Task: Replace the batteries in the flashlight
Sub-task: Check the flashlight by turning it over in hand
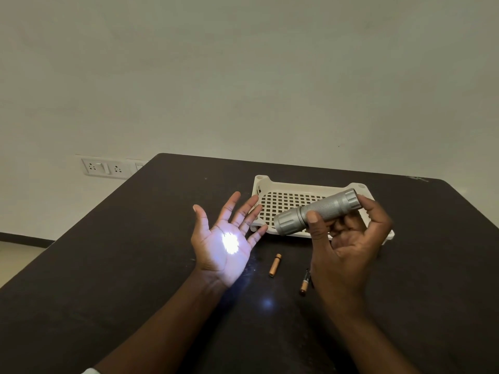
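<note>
My right hand [348, 247] grips a silver flashlight [316, 211] by its knurled body, above the table, with the lens end pointing left. The flashlight is lit: a bright white spot falls on the palm of my left hand [226, 244], which is held flat, fingers spread, holding nothing. Two small batteries lie on the dark table between my hands: a gold one [275, 265] and a gold-and-black one [305, 283], partly hidden by my right wrist.
A cream perforated plastic tray [283, 201] sits on the dark table [135, 252] behind the flashlight. A wall socket panel [105, 167] is at the left, past the table's edge. A faint blue glint shows on the table near me.
</note>
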